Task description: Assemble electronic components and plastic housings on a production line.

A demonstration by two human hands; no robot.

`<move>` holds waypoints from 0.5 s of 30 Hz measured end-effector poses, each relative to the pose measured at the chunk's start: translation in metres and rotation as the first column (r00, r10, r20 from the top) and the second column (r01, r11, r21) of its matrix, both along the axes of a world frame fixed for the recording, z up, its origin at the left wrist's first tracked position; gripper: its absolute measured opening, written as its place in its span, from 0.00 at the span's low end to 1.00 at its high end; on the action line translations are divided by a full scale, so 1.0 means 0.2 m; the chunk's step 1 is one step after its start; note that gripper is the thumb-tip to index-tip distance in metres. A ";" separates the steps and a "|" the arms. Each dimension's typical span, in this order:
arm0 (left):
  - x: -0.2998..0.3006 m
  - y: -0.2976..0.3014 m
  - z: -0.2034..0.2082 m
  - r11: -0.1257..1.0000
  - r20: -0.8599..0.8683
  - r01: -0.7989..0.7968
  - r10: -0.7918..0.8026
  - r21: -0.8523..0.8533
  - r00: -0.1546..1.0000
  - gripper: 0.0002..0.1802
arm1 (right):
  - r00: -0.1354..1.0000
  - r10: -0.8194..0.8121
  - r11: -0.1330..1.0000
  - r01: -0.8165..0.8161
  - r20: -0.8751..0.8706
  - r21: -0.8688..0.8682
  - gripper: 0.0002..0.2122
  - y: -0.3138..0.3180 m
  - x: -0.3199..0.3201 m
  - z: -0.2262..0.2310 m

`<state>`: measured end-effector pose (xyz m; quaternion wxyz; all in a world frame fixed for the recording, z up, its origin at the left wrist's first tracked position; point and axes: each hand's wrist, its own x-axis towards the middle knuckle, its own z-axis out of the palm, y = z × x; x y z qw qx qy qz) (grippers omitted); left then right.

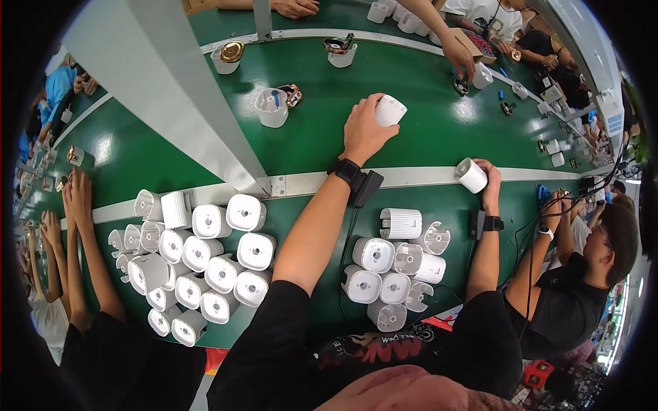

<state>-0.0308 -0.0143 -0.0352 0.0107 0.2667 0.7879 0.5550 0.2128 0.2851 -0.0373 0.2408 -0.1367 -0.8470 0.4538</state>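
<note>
Reaching past the rail (418, 177), the left hand (363, 131) grips a white housing (392, 111) over the green bench (312, 140); the right hand (491, 183) holds a tilted second housing (471, 175) by its side, presumably for steadiness.

Red lettering (392, 351) on black shirt (274, 342), pale label (614, 125) on white post (583, 63), print illegible

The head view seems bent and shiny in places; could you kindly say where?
Head view: pale glare spots the glossy green table; the white rail curves; the left hand shows little blur; the picture's rim fades to black.
</note>
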 end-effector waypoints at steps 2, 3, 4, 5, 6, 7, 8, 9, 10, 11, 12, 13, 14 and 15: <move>0.00 0.01 0.00 1.000 -0.005 0.004 -0.004 0.007 1.000 0.37 | 0.992 0.083 0.975 -0.100 -0.095 -0.199 0.26 0.03 0.01 -0.03; 0.00 0.00 -0.01 1.000 -0.008 -0.006 0.006 0.007 1.000 0.37 | 0.993 0.078 0.974 -0.096 -0.093 -0.203 0.26 0.02 0.01 -0.02; 0.00 -0.01 -0.02 1.000 -0.011 -0.016 0.016 0.007 1.000 0.37 | 0.995 0.051 0.984 -0.065 -0.087 -0.167 0.25 0.00 0.00 -0.02; 0.00 -0.01 -0.02 1.000 -0.016 -0.028 0.028 0.008 0.999 0.36 | 0.996 0.025 0.991 -0.036 -0.084 -0.129 0.25 -0.03 -0.01 0.00; 0.00 -0.01 -0.01 1.000 -0.016 -0.026 0.026 0.006 1.000 0.36 | 0.997 -0.001 0.996 -0.007 -0.082 -0.091 0.24 -0.06 -0.03 0.02; 0.00 -0.01 -0.01 0.999 -0.024 -0.039 0.039 -0.006 0.999 0.36 | 0.997 -0.003 0.996 -0.005 -0.081 -0.094 0.24 -0.08 -0.04 0.03; 0.00 0.00 -0.01 0.999 -0.031 -0.050 0.049 -0.018 0.998 0.37 | 0.997 -0.077 0.996 0.076 -0.009 -0.043 0.22 -0.10 -0.05 0.05; 0.00 0.00 0.00 0.998 -0.039 -0.061 0.060 -0.030 0.997 0.37 | 0.986 -0.153 0.988 0.153 0.059 0.014 0.20 -0.11 -0.06 0.06; 0.00 0.00 0.00 0.998 -0.038 -0.058 0.057 -0.033 0.998 0.37 | 0.965 -0.232 0.972 0.224 0.123 0.074 0.19 -0.12 -0.07 0.06; 0.00 0.00 0.00 0.999 -0.022 -0.038 0.038 0.002 0.999 0.36 | 0.964 -0.234 0.971 0.226 0.125 0.072 0.19 -0.11 -0.08 0.05; 0.00 0.00 0.00 0.999 -0.007 -0.018 0.018 0.037 1.000 0.36 | 0.964 -0.238 0.971 0.232 0.117 0.059 0.16 -0.11 -0.08 0.04; 0.01 0.00 0.00 0.997 0.007 0.003 -0.003 0.073 1.000 0.36 | 0.964 -0.243 0.970 0.239 0.108 0.048 0.14 -0.10 -0.09 0.03; 0.01 0.01 -0.01 0.997 0.008 0.007 -0.008 0.071 1.000 0.36 | 0.963 -0.249 0.968 0.246 0.099 0.037 0.12 -0.09 -0.09 0.02; 0.01 0.01 -0.01 0.995 0.015 0.038 -0.040 0.089 0.999 0.36 | 0.962 -0.253 0.967 0.251 0.101 0.036 0.12 -0.09 -0.09 0.02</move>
